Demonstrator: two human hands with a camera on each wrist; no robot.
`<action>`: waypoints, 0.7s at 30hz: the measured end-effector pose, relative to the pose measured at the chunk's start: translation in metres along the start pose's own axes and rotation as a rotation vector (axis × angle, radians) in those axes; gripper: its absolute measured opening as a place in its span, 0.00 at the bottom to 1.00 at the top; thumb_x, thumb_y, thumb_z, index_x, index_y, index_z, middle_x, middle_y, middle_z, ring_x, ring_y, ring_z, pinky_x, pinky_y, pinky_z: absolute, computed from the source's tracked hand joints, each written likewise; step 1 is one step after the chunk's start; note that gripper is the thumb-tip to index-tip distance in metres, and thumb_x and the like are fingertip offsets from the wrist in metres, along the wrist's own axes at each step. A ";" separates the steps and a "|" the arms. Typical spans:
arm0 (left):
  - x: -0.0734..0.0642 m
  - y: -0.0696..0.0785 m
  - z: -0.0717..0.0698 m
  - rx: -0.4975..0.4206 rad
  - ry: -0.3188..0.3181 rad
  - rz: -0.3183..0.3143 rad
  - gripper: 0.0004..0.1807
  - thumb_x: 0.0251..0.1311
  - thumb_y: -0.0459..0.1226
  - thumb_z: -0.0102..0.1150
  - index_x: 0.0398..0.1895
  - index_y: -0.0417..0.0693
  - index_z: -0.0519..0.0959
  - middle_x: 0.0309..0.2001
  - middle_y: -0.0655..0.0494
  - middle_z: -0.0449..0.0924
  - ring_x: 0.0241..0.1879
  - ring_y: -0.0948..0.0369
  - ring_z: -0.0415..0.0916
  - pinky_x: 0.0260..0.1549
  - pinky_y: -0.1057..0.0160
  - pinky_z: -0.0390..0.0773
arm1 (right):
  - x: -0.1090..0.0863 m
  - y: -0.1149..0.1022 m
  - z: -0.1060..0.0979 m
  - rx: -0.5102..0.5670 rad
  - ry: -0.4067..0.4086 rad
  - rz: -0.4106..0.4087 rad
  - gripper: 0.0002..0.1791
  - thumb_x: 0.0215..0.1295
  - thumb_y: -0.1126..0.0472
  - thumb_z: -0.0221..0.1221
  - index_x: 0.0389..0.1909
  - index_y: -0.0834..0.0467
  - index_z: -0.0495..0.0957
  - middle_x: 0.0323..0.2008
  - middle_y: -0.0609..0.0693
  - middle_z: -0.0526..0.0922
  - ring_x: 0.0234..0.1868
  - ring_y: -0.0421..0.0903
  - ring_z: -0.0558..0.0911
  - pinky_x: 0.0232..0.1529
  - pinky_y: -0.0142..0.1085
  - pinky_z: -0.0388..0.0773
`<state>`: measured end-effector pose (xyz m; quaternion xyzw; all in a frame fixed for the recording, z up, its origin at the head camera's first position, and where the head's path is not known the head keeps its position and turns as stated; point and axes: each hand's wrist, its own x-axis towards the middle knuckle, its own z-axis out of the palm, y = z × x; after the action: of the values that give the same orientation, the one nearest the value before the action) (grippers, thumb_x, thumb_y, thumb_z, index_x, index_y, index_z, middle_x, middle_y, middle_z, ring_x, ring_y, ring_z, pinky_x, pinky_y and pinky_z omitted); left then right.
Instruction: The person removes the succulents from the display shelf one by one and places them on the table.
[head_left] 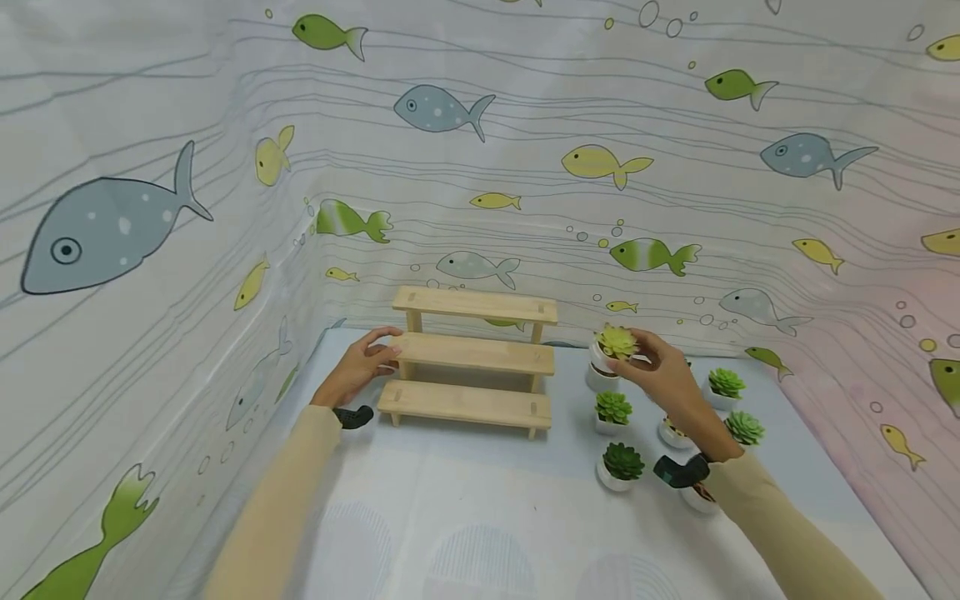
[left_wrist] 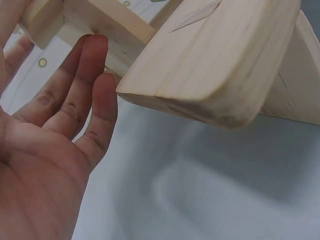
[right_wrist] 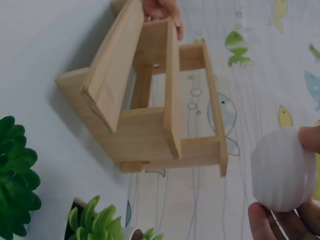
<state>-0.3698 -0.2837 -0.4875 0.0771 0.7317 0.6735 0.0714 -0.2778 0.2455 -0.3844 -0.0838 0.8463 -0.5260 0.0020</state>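
A three-step wooden stand (head_left: 476,354) stands on the table, with my left hand (head_left: 363,362) at the left end of its middle board. The thumb and a finger hold that end; the other fingers are loosely bent beside the lowest step (left_wrist: 200,60). On the right, my right hand (head_left: 663,371) grips a small white pot (right_wrist: 280,170) with a yellow-green succulent (head_left: 617,342). That pot is raised, overlapping another white pot (head_left: 602,380) in the head view; whether they touch is unclear. A light green succulent (head_left: 613,408) and a dark green succulent (head_left: 624,460) stand nearer me.
Right of my right hand stand more potted succulents, including a bright green one (head_left: 726,383) and a paler one (head_left: 745,427). My right arm partly covers a white pot (head_left: 675,433). A fish-print cloth wall (head_left: 480,233) rises behind the table.
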 end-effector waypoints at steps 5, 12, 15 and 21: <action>0.008 0.000 -0.004 0.008 -0.001 -0.002 0.28 0.70 0.46 0.65 0.70 0.56 0.71 0.43 0.49 0.83 0.46 0.53 0.82 0.52 0.49 0.81 | -0.007 0.005 -0.011 -0.021 0.036 0.032 0.48 0.68 0.40 0.66 0.81 0.52 0.55 0.71 0.57 0.69 0.67 0.52 0.75 0.55 0.33 0.79; 0.016 -0.002 -0.007 0.011 -0.007 -0.004 0.28 0.70 0.46 0.65 0.70 0.56 0.71 0.44 0.48 0.82 0.46 0.53 0.82 0.55 0.45 0.79 | -0.020 0.016 -0.023 -0.049 0.085 0.079 0.49 0.69 0.41 0.65 0.82 0.54 0.53 0.73 0.61 0.65 0.67 0.51 0.74 0.58 0.37 0.78; 0.020 -0.003 -0.009 0.017 -0.015 0.002 0.28 0.71 0.46 0.64 0.71 0.55 0.71 0.44 0.48 0.82 0.46 0.53 0.82 0.54 0.47 0.80 | -0.027 0.018 -0.028 -0.073 0.095 0.113 0.50 0.70 0.40 0.64 0.82 0.55 0.51 0.74 0.63 0.62 0.72 0.62 0.67 0.62 0.43 0.75; 0.026 -0.005 -0.012 0.013 -0.031 0.006 0.28 0.72 0.45 0.63 0.72 0.53 0.70 0.44 0.49 0.82 0.46 0.53 0.82 0.55 0.47 0.80 | -0.037 0.026 -0.034 -0.079 0.113 0.106 0.48 0.71 0.42 0.64 0.81 0.59 0.53 0.72 0.62 0.66 0.72 0.65 0.68 0.52 0.25 0.77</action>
<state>-0.3977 -0.2906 -0.4914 0.0903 0.7347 0.6676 0.0800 -0.2479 0.2922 -0.3952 -0.0091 0.8684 -0.4954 -0.0210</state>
